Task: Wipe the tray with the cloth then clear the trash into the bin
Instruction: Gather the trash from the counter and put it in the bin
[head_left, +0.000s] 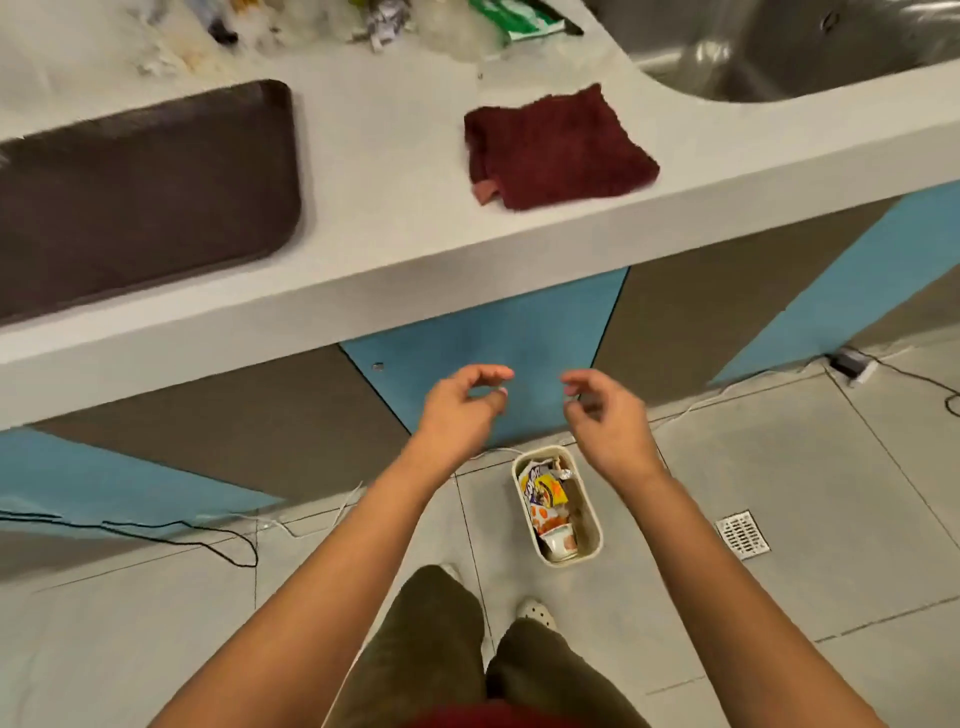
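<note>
Tray (145, 197) (dark, rounded) lies beside fuzzy maroon square cloth (558, 148).

Your two bare hands hover in front of a counter, above a small bin on the floor.

Your left hand (462, 410) and right hand (605, 415) are held side by side, apart, with fingers loosely curled and nothing in them. Below and between them, on the tiled floor, stands a cream bin (589, 512) holding colourful wrappers and a paper cup (561, 540). On the pale counter (395, 171) above, a dark brown tray (140, 192) lies at the left and a folded dark red cloth (558, 150) lies well to its right, near the front edge. Loose trash (384, 26) sits along the counter's far side, and a steel sink (779, 57) is at the upper right. A floor drain (743, 534) lies right of the bin.
</note>
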